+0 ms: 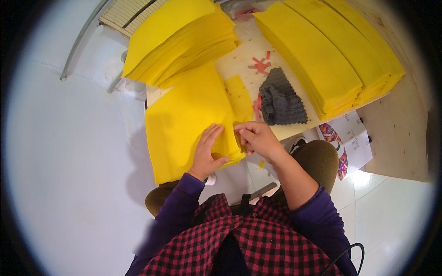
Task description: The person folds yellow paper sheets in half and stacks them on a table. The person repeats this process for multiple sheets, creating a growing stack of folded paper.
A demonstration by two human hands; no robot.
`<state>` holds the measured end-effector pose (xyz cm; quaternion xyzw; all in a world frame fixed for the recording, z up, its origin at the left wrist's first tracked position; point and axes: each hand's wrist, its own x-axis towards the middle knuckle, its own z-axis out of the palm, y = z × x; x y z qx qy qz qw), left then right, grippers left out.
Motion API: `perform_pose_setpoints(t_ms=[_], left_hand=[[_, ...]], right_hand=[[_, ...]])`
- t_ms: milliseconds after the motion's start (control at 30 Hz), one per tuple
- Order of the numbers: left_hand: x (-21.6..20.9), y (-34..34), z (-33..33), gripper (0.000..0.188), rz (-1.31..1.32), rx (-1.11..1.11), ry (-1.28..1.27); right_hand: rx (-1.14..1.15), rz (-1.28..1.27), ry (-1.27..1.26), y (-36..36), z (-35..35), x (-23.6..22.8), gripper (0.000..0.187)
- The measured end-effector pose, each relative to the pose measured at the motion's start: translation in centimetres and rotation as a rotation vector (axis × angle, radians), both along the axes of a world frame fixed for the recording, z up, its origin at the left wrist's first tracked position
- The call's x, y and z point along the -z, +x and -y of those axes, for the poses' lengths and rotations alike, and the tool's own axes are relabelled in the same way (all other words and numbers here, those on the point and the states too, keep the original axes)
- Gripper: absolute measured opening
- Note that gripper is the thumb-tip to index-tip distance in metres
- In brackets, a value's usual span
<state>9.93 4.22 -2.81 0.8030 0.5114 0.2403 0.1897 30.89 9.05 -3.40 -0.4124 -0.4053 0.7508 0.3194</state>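
My left hand (209, 154) lies flat on a yellow cloth-like sheet (184, 115) near its right edge, fingers stretched and thumb apart. The sheet tops a low pile at the near left of the table. Just to the right, my right hand (258, 140) is closed at that edge, index finger and thumb drawn together. What it pinches, if anything, is too small and shaded to make out. A smaller yellow piece (239, 99) lies partly under the sheet. Beyond my right hand rests a crumpled dark grey cloth (282, 99) with a zigzag edge.
A thick yellow stack (184, 41) stands at the far left, and long yellow stacks (317, 55) fill the right side of the wooden table (246, 55). Red strips (261, 65) lie scattered between them. A white printed box (352, 142) sits below the table at right.
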Motion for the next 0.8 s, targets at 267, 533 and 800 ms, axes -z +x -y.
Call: perform_pose_setpoints(t_ms=[267, 533, 800], left_hand=[[0.5, 0.2, 0.5, 0.088, -0.035, -0.052, -0.014], [0.7, 0.1, 0.6, 0.076, 0.003, -0.072, -0.018], [0.9, -0.1, 0.7, 0.054, 0.254, -0.177, -0.140]], right_hand=[[-0.049, -0.055, -0.014, -0.2, 0.0, -0.4, 0.027], [-0.066, -0.087, -0.025, -0.9, 0.0, -0.8, 0.029], [-0.031, -0.029, 0.060, -1.9, -0.3, -0.2, 0.026]])
